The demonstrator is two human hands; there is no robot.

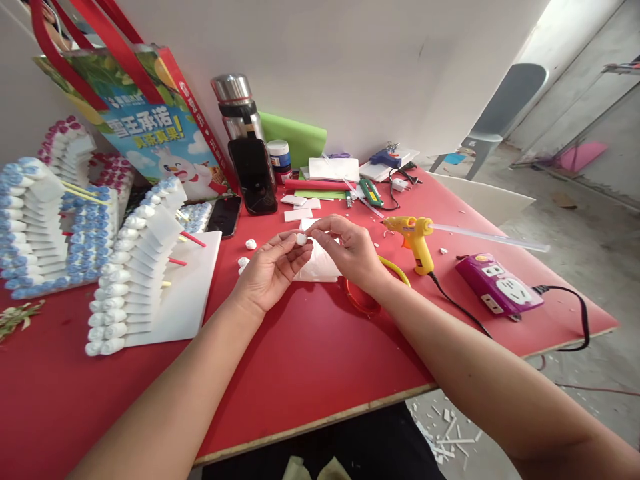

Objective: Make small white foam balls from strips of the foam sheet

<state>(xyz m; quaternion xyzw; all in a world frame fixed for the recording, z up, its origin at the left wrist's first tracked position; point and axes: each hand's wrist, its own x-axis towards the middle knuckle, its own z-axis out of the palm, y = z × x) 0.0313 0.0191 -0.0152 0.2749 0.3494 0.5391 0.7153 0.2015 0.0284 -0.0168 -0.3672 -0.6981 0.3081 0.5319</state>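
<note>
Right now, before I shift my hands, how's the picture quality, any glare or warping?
Head view: a pale sheen washes the right side of the red table; head view: wide-angle stretching enlarges the left forearm and right forearm toward the bottom corners; head view: the small white piece in the left hand shows little detail.

The left hand pinches a white rosette; the right hand has its fingertips just beside it. Below, white paper lies on a red table. Rightward are a yellow glue gun and purple socket box; leftward, a rosette-edged model, bag and flask.
</note>
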